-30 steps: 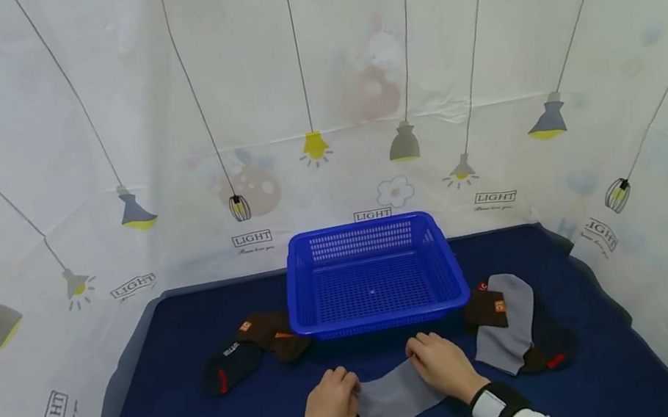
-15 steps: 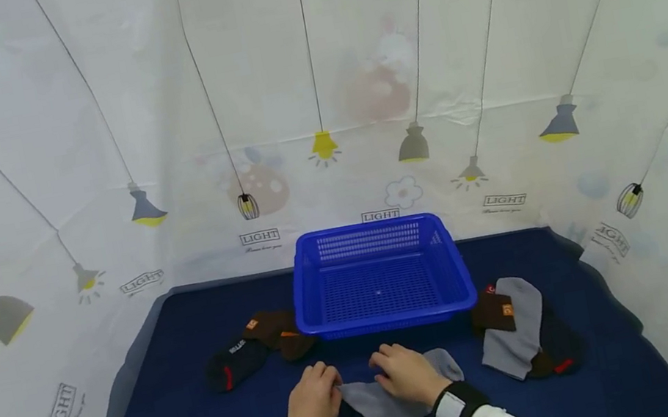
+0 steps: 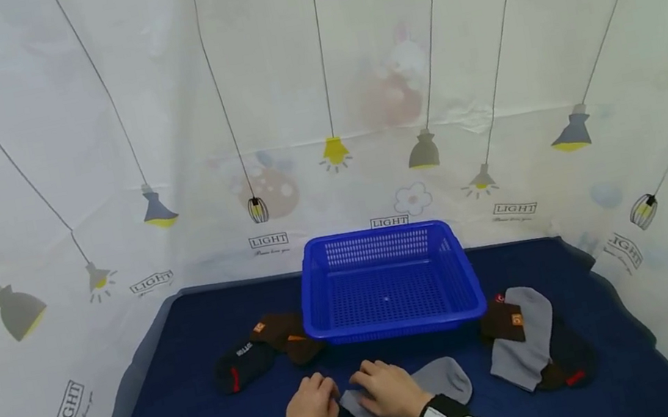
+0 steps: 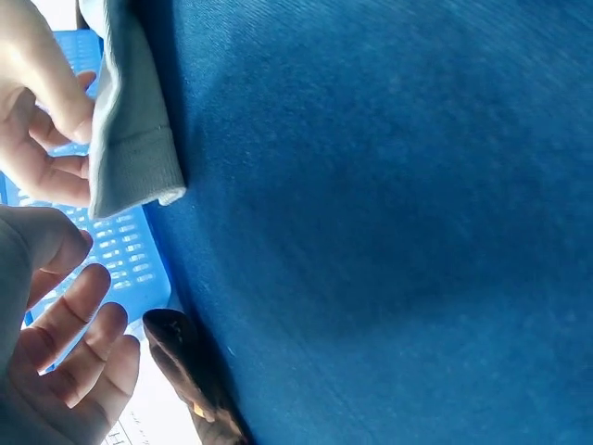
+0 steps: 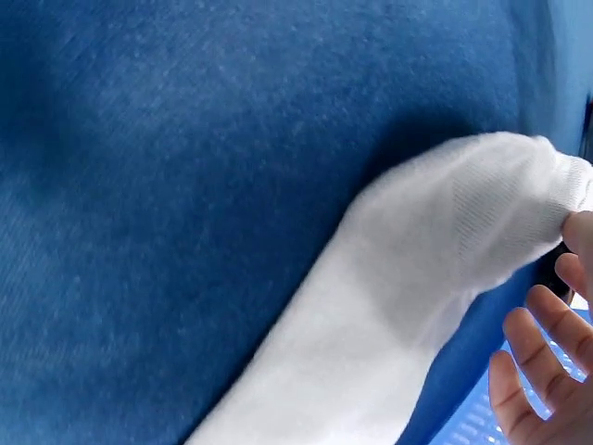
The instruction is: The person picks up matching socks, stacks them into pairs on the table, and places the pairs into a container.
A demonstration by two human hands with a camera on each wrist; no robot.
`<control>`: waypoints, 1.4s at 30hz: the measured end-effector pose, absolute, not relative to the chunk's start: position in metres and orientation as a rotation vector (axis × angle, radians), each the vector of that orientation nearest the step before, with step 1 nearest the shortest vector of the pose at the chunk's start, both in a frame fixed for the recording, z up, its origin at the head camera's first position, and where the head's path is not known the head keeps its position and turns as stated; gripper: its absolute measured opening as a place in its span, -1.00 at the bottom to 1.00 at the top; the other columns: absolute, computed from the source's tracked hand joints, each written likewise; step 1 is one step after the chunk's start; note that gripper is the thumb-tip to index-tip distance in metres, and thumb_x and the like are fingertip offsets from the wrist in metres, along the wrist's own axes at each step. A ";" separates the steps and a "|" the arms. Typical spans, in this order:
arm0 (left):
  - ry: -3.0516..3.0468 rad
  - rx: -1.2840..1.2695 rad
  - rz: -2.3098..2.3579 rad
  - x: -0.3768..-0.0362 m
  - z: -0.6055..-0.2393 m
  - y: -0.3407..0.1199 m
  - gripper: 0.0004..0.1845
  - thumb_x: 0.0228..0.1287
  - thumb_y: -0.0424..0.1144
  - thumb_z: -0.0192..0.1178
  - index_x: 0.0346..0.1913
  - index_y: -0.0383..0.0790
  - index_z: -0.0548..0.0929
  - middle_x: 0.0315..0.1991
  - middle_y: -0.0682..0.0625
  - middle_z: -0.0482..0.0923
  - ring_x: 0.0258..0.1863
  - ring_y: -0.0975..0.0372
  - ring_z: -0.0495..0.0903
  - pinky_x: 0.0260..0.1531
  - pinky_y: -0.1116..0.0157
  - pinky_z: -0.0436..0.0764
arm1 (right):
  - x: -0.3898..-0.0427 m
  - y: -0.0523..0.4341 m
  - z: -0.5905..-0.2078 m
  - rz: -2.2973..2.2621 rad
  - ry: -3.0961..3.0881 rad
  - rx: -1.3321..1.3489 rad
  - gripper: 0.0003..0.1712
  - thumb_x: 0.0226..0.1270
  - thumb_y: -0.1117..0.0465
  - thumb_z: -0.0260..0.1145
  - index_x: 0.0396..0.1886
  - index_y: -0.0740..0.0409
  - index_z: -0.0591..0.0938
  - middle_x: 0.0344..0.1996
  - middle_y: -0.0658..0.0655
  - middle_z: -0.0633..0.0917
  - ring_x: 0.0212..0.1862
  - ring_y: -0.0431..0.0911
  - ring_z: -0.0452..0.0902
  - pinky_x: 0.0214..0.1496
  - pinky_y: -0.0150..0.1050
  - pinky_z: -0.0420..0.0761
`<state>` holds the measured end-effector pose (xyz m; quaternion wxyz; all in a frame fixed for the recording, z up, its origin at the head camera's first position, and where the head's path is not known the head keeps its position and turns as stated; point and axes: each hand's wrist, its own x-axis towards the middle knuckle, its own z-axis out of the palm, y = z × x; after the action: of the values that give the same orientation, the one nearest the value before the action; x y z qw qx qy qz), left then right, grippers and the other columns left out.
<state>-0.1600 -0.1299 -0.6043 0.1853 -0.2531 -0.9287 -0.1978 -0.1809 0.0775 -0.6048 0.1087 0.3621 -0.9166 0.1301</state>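
Note:
A grey sock [image 3: 434,379] lies across the navy cloth before me, its ribbed cuff [image 4: 139,167] toward my left hand. My right hand [image 3: 388,387] is over the cuff half. In the right wrist view its thumb [image 5: 579,236] touches the sock's edge, while the other fingers [image 5: 533,348] spread loosely away from the fabric. Just left of the cuff is my left hand [image 3: 310,414]. The left wrist view shows its fingers [image 4: 79,338] loosely bent with nothing between them, a short gap from the sock.
Behind the hands stands a blue perforated basket [image 3: 395,328]. To its left lie brown socks [image 3: 279,328] and a black sock [image 3: 246,365] with a red mark. At right, another grey sock [image 3: 525,339] overlaps brown and black socks [image 3: 570,349]. A lamp-printed white sheet [image 3: 307,56] surrounds the table.
My right hand slides left along the grey sock from its far end to near the cuff, uncovering that end. The left hand moves slightly left and lets go of the cuff.

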 end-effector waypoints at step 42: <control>-2.738 -0.612 -0.551 -0.158 -0.601 -0.149 -0.75 -0.05 -0.44 0.46 -0.43 -0.11 0.59 -0.45 0.09 0.42 -0.45 0.17 0.47 -0.49 0.20 0.50 | -0.186 0.056 -0.561 0.532 -2.617 1.126 -0.83 0.33 0.36 0.37 -0.18 0.12 0.55 -0.35 0.01 0.56 -0.34 -0.13 0.57 -0.31 -0.29 0.58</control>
<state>-0.1576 -0.1494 -0.6010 0.1408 -0.2121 -0.9481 -0.1907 -0.1860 0.0561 -0.5613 0.1216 0.3856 -0.8963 0.1824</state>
